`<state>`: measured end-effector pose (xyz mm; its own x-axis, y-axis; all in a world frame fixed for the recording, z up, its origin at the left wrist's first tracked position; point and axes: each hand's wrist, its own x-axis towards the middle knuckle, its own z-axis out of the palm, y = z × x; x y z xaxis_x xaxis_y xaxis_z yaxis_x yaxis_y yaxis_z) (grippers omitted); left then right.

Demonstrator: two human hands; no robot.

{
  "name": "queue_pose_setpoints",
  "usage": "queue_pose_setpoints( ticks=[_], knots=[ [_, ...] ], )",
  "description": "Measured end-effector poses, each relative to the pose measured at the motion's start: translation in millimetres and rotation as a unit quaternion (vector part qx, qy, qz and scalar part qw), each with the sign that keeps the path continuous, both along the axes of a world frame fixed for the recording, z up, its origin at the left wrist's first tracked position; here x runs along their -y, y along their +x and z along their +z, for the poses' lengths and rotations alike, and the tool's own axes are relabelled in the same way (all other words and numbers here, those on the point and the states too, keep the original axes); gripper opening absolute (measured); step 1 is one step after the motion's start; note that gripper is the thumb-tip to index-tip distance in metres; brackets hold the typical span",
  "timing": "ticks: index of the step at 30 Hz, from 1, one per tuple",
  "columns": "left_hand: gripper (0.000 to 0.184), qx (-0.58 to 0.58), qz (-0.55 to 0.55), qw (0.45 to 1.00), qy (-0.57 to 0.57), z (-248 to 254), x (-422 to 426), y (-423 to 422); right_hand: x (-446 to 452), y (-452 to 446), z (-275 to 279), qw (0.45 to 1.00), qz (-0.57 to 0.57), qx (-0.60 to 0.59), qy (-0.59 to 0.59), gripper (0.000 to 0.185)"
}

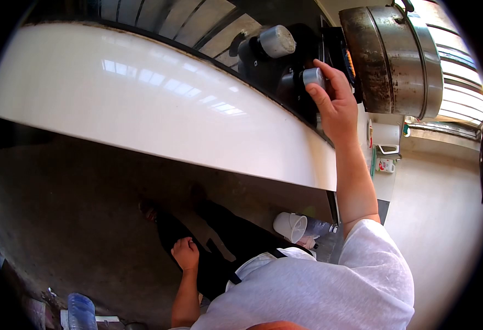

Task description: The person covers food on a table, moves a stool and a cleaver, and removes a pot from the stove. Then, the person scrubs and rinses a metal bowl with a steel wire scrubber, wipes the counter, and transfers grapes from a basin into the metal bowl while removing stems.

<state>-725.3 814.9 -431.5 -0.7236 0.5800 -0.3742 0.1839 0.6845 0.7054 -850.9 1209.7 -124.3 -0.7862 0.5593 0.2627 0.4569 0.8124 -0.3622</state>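
My right hand (337,99) is closed on a round silver stove knob (313,78), thumb on one side and fingers on the other. The knob is on the black glossy front of a gas stove (269,77). A second silver knob (277,42) sits beside it, with no hand on it. My left hand (186,254) hangs low by my dark trousers (236,225), its fingers loosely curled with nothing visible in them. A large, stained metal pot (390,60) stands on the stove just beyond my right hand, with an orange glow (351,63) near its base.
A white counter front (142,99) runs along before me. On the floor are a white bucket (291,226) and a clear plastic bottle (321,227). A white jug (387,137) and a small bottle (385,165) stand past the pot, near a barred window (461,71). Bluish plastic (81,311) lies lower left.
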Motion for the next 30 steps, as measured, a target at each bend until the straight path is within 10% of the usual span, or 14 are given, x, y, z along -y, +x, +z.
queue_pose_setpoints(
  ticks=[13,21,30],
  knots=[
    [0.014,0.123,0.006,0.992,0.022,21.7,11.5,-29.3,27.3,54.9,52.0,0.986,0.005,0.009,-0.166,0.053],
    [0.012,0.302,-0.031,0.922,0.242,211.8,-57.3,-160.8,14.4,195.6,126.3,0.950,-0.249,-0.093,-0.165,0.027],
    [0.022,0.139,-0.117,0.925,0.334,404.0,-285.4,-303.6,-99.8,247.9,172.0,0.849,-0.354,-0.295,-0.259,0.039]
  ],
)
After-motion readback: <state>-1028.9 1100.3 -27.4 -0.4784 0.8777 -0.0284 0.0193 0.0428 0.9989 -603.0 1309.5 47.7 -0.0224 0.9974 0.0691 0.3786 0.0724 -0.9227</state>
